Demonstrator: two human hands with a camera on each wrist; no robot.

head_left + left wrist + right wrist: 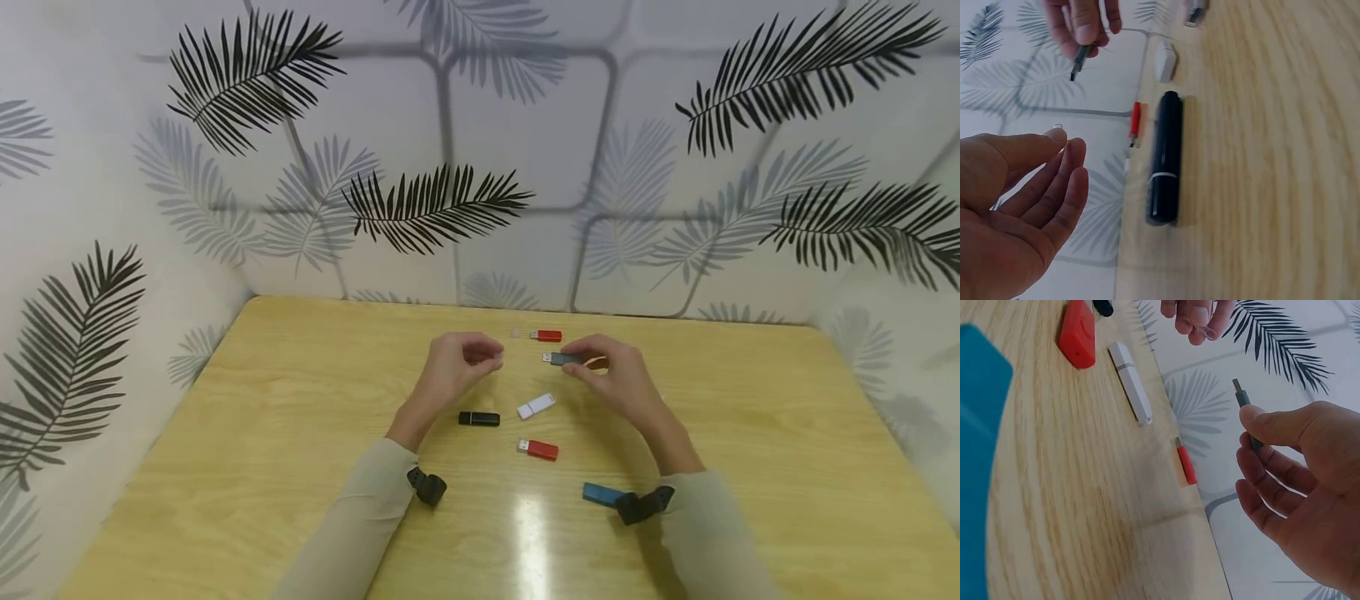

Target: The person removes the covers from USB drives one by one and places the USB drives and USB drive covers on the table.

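Observation:
My right hand (pixel 618 379) pinches a dark grey USB stick (pixel 558 358) between thumb and fingers, its bare metal plug pointing left. Across from it, my left hand (pixel 453 367) holds a small clear cap (pixel 1057 127) at the tips of thumb and forefinger. The cap and the stick are apart, both raised above the table. Behind the hands lies a red USB stick (pixel 549 336) with its plug bare, and a clear cap (pixel 517 332) sits just left of it. A white USB stick (pixel 536 406) lies on the table between my forearms.
A black USB stick (pixel 479 418) lies by my left wrist. Nearer me are another red USB stick (pixel 542 450) with its plug showing and a blue USB stick (pixel 602 494), partly covered by the right wrist camera. A leaf-patterned wall covering (pixel 525 250) stands behind the wooden table (pixel 300 417).

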